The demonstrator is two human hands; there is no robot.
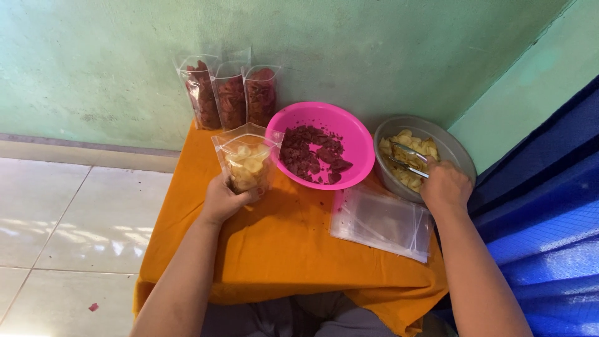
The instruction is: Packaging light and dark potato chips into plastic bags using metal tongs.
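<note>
On orange cloth (281,249), two bowls (359,134), three red-chip bags (232,100), two hands (221,201).

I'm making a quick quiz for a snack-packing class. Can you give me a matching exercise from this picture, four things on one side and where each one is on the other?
Things:
1. Pale chips bag
2. Tongs
3. Dark red chips
4. Empty clear bags

Places:
A. Stacked flat on the orange cloth
B. In the pink bowl
C. Held by the left hand
D. Held by the right hand over the grey bowl

Pairs: 1-C, 2-D, 3-B, 4-A
</note>
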